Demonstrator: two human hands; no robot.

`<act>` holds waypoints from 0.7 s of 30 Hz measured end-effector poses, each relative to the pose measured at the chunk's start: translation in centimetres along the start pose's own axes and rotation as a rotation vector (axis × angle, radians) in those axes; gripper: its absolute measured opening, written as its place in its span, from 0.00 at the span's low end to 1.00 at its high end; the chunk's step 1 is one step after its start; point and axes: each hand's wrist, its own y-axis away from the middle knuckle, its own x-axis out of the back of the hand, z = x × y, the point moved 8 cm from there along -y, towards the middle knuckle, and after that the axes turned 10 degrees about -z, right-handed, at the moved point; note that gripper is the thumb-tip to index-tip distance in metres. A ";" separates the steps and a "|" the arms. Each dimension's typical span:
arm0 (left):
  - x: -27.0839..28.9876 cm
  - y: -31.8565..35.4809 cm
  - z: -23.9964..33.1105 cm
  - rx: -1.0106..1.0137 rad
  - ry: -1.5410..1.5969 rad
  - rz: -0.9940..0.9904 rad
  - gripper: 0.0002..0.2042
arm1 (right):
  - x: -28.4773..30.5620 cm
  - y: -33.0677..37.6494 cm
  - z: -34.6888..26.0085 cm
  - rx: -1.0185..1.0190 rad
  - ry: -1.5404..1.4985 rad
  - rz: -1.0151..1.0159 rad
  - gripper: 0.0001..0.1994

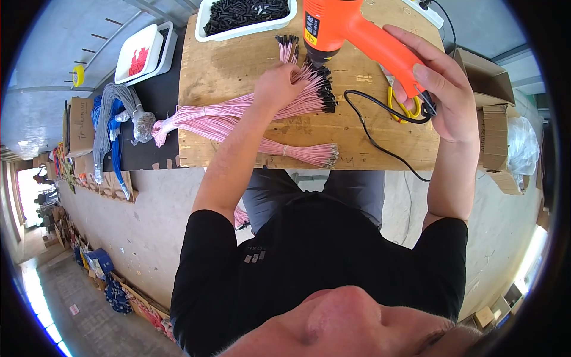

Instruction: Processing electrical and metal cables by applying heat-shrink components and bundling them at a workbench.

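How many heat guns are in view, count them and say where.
1: the orange heat gun, in the right hand over the wooden table; cardboard boxes could hide others.

Right hand [450, 89] in curled grip

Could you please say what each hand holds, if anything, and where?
The right hand holds the orange heat gun by its handle; the left hand touches pink wires near their black ends, grip unclear.

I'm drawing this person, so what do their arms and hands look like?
The left hand and right hand are bare, with no gloves. The forearms are bare too. Short black sleeves cover the tops of the arms.
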 end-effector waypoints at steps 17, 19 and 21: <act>1.1 2.6 -2.1 0.116 0.009 0.143 0.22 | -0.4 -2.1 1.8 -0.032 -0.007 0.045 0.26; 1.4 2.7 -2.2 0.132 0.000 0.130 0.22 | -0.4 -2.5 2.4 -0.035 -0.012 0.033 0.26; 1.5 2.7 -2.2 0.143 -0.006 0.117 0.22 | -0.6 -2.6 2.5 -0.038 -0.015 0.024 0.26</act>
